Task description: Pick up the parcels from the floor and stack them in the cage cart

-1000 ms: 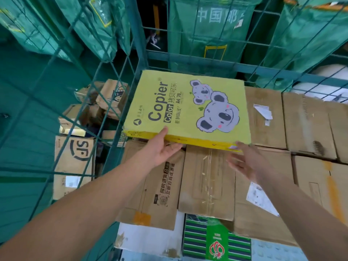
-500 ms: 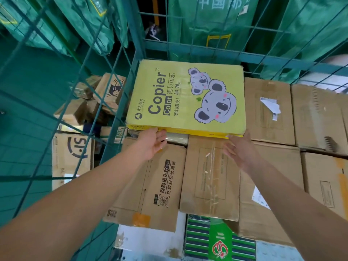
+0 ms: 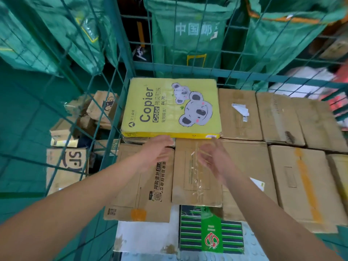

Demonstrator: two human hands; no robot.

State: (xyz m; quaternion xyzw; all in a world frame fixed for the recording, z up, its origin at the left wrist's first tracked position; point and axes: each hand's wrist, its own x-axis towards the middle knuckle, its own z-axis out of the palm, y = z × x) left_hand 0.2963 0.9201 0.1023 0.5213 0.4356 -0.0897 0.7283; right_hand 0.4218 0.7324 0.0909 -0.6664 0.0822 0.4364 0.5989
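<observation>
Our left hand (image 3: 157, 153) and right hand (image 3: 212, 159) hang released, grasping nothing, just before the copier box (image 3: 169, 110). It lies in the cart's (image 3: 120, 102) back left corner. Placing looks done; next we fetch another parcel (image 3: 66, 166).

Matt yellow cardboard box (image 3: 170, 108); painted metal cage cart (image 3: 120, 102)
</observation>
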